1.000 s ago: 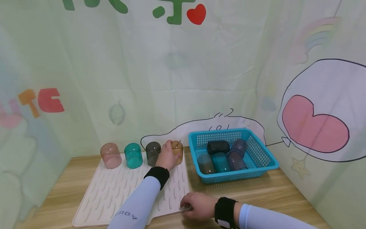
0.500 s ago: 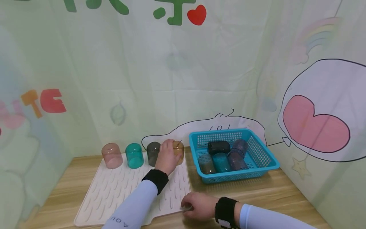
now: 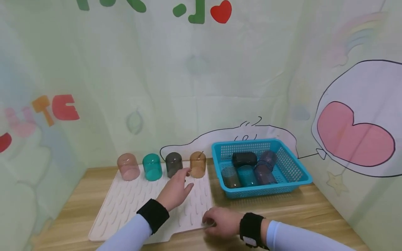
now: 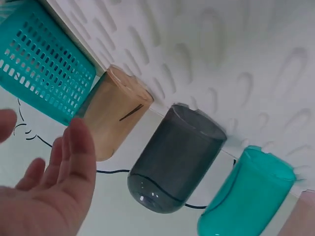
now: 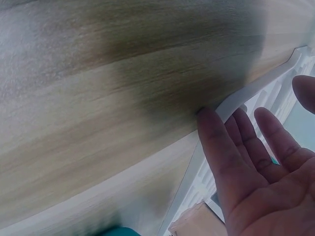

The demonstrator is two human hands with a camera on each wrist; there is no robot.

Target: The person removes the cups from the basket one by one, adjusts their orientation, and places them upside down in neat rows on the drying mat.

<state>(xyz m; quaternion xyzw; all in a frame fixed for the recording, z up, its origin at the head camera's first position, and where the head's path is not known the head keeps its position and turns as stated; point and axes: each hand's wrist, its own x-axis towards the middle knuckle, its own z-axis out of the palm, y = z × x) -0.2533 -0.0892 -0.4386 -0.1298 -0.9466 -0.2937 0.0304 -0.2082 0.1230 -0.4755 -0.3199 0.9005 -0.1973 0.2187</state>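
Observation:
My left hand (image 3: 173, 190) is over the white draining mat (image 3: 139, 198), fingers spread and holding nothing. It is closest to an upside-down amber tumbler (image 3: 198, 165), with a gap visible in the left wrist view. Left of that tumbler stand a dark grey tumbler (image 3: 173, 165), a teal tumbler (image 3: 152, 168) and a pink tumbler (image 3: 128, 167), also upside down along the mat's back edge. My right hand (image 3: 224, 221) rests at the mat's front right corner. Its fingertips (image 5: 209, 120) touch the corner, and the thumb stays apart in the right wrist view.
A blue perforated basket (image 3: 263, 192) stands right of the mat on the wooden table (image 3: 301, 205). Several tinted tumblers lie in it, among them a dark one (image 3: 244, 159) and a teal one (image 3: 247, 175). A printed curtain (image 3: 194, 80) hangs behind.
My left hand has let go of the amber tumbler and drawn back towards me. The tumbler stays standing on the mat. My right hand keeps its place at the mat's corner.

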